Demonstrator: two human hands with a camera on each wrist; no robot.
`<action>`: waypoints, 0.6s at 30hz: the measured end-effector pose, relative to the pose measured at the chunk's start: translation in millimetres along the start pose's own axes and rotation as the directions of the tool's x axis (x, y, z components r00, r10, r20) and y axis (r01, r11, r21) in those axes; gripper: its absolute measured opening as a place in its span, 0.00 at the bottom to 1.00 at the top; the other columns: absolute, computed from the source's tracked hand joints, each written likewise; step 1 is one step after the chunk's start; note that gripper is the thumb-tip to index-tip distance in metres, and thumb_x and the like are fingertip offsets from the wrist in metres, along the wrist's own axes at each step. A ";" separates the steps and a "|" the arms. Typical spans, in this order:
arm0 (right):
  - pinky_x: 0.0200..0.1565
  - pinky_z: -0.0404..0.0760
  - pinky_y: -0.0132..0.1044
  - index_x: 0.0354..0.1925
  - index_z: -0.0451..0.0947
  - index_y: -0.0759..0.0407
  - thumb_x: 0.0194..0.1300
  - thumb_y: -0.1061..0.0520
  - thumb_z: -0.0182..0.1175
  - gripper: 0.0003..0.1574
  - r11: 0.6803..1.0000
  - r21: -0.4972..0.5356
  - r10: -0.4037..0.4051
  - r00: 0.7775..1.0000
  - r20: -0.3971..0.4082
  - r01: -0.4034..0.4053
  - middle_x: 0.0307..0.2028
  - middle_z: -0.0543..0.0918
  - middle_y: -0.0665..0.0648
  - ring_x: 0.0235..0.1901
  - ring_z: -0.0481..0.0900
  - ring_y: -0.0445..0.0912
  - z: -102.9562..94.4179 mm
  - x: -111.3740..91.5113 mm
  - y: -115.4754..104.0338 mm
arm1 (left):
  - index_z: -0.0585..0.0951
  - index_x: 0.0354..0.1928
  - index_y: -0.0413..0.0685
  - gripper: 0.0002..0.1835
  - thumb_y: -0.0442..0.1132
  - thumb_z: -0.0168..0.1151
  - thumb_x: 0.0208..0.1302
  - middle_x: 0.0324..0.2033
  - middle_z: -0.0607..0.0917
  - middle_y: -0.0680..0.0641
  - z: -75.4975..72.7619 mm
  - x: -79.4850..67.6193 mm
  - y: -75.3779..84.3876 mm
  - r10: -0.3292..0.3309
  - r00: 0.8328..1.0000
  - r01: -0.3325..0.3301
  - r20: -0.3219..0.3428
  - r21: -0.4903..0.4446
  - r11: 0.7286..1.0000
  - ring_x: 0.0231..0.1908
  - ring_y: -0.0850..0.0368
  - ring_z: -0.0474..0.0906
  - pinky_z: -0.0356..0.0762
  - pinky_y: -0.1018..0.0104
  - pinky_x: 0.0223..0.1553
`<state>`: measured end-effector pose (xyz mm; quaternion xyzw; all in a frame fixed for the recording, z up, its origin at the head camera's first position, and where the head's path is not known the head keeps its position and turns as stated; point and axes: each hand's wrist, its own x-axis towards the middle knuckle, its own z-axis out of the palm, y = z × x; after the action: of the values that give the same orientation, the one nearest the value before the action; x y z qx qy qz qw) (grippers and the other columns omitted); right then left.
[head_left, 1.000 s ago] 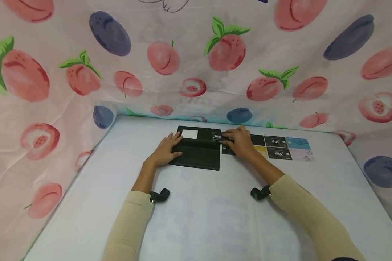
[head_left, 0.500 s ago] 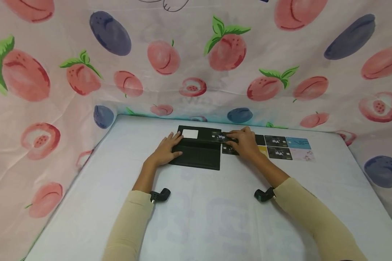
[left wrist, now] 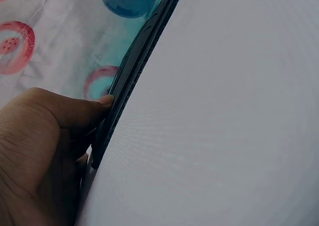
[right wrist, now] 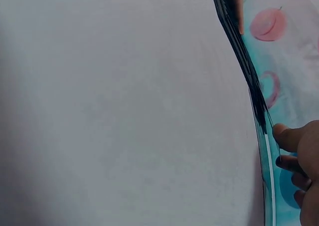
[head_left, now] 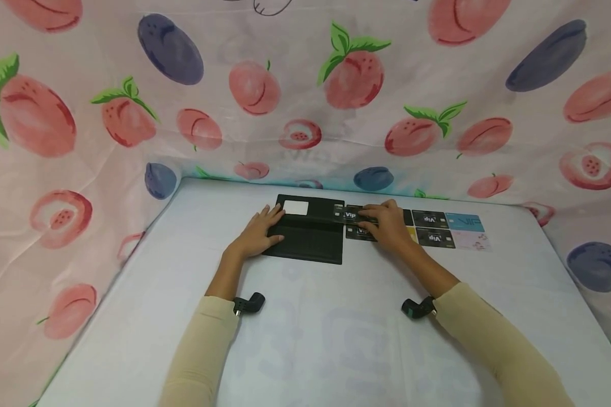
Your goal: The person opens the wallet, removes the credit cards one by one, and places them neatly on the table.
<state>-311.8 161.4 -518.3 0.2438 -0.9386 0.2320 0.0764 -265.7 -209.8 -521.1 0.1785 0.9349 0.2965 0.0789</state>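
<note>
A black wallet [head_left: 313, 243] lies unfolded on the white table, with a white rectangle [head_left: 296, 208] in its upper half. My left hand [head_left: 254, 233] presses on the wallet's left edge with spread fingers; in the left wrist view the thumb rests on its dark edge [left wrist: 130, 71]. At the right edge, my right hand [head_left: 389, 226] pinches a black "Vip" card [head_left: 351, 214] between thumb and fingers. The left end of that card overlaps the wallet's upper half; the hand covers its right end. In the right wrist view, thumb and fingers [right wrist: 289, 133] meet the thin card edge.
Several cards are laid in two rows to the right: black Vip cards [head_left: 430, 219], a blue one [head_left: 465, 223], a pale pink one [head_left: 470, 240] and a partly hidden yellow one [head_left: 412, 232]. A fruit-patterned cloth [head_left: 295, 85] rises behind the table [head_left: 310, 328].
My right hand has moved right, drawing the black Vip card with it, so less of the card overlaps the wallet. The left hand stays where it was.
</note>
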 end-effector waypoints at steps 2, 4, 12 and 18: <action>0.54 0.67 0.61 0.61 0.85 0.62 0.70 0.53 0.71 0.24 1.000 0.011 -0.007 1.000 -0.001 0.007 0.64 0.81 0.66 0.53 0.71 0.62 -1.5 -1.8 -0.7 | 0.57 0.83 0.41 0.40 0.43 0.61 0.76 0.83 0.50 0.41 0.5 0.3 -0.3 -0.003 1.000 0.003 -0.001 -0.003 1.000 0.82 0.41 0.36 0.29 0.49 0.80; 0.54 0.67 0.62 0.61 0.85 0.62 0.70 0.54 0.71 0.24 1.000 0.010 -0.015 1.000 -0.003 0.015 0.64 0.81 0.66 0.52 0.71 0.62 -2.6 -3.9 -1.5 | 0.56 0.83 0.42 0.40 0.43 0.61 0.76 0.83 0.49 0.42 0.9 0.6 -0.4 -0.009 1.000 0.009 0.000 -0.004 1.000 0.82 0.42 0.35 0.29 0.50 0.80; 0.50 0.68 0.61 0.58 0.87 0.61 0.68 0.53 0.73 0.23 1.000 -0.013 -0.021 0.999 -0.027 0.020 0.62 0.83 0.65 0.50 0.72 0.61 -3.3 -11.9 -0.9 | 0.57 0.83 0.42 0.40 0.44 0.61 0.76 0.83 0.49 0.42 1.9 0.8 0.1 -0.015 1.000 0.015 0.003 0.000 1.000 0.82 0.43 0.35 0.29 0.50 0.80; 0.51 0.69 0.62 0.57 0.88 0.61 0.67 0.54 0.74 0.22 0.999 0.009 -0.034 0.998 -0.043 0.035 0.61 0.84 0.65 0.49 0.72 0.61 -6.0 -17.3 -1.0 | 0.57 0.83 0.41 0.40 0.43 0.61 0.76 0.83 0.50 0.41 0.5 -0.6 2.0 -0.008 1.000 0.008 -0.008 0.002 1.000 0.82 0.41 0.36 0.30 0.49 0.80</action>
<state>-296.0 170.8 -517.0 0.2554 -0.9312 0.2404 0.0993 -264.5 -208.2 -520.2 0.1735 0.9362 0.2959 0.0762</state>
